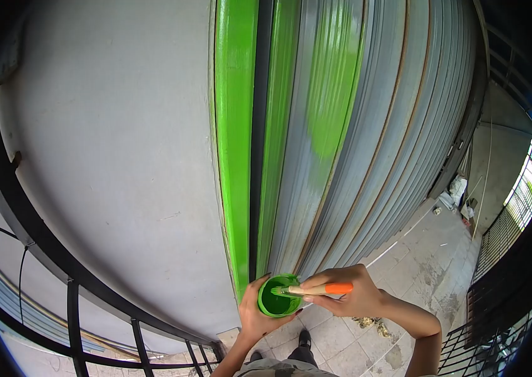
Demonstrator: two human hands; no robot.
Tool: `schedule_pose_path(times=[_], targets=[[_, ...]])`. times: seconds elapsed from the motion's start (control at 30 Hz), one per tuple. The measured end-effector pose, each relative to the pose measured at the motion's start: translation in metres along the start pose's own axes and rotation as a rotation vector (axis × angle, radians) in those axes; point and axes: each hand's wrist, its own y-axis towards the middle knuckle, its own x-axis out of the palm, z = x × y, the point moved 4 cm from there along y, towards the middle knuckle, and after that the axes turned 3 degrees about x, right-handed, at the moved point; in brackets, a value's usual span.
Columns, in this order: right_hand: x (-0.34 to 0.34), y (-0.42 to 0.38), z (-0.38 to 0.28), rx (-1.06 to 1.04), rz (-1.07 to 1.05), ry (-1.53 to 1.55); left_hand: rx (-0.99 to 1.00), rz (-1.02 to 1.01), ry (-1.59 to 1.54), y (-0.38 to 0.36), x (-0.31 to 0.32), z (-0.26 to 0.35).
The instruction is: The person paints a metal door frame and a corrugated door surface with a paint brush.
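My left hand (255,312) is wrapped round a small round tub of green paint (280,304), low in the middle of the head view. In my right hand (347,290) is a paintbrush (311,289) with a wooden handle and an orange end. Its green-coated bristles dip over the tub's opening. Behind the tub rises a grey ribbed metal folding shutter (341,207). A green-painted frame post (238,157) runs along its left edge. Green paint covers one rib and part of a wider panel (330,94), ending in a ragged lower edge.
A pale wall (115,157) fills the left side, with a black metal railing (71,295) curving in front. Tiled floor (347,342) lies below, where my shoe (305,338) shows. Clutter (457,191) and a dark metal grille (492,257) stand to the right.
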Motion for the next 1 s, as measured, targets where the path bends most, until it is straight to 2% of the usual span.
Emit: schedule_pose_path(times=[0.2,0.23,0.3,0.7,0.83,1.0], targets=[[0.002,-0.001,-0.003,-0.041,0.054,-0.032,0.037,0.054,0.067,-0.005,-0.003,0.003],[0.001,-0.001,-0.006,-0.045,0.073,-0.012,0.095,0.073,0.095,-0.005,-0.003,0.004],[0.003,-0.005,-0.008,-0.027,0.034,-0.030,0.215,0.105,0.149,-0.005,-0.002,0.005],[0.030,-0.026,-0.003,-0.072,-0.072,-0.084,0.433,0.110,0.203,0.005,-0.009,0.009],[0.034,-0.027,0.001,-0.058,-0.107,-0.092,0.442,0.086,0.190,0.006,-0.008,0.013],[0.023,-0.026,-0.004,-0.068,-0.010,-0.094,0.376,0.072,0.192,0.006,-0.006,0.013]])
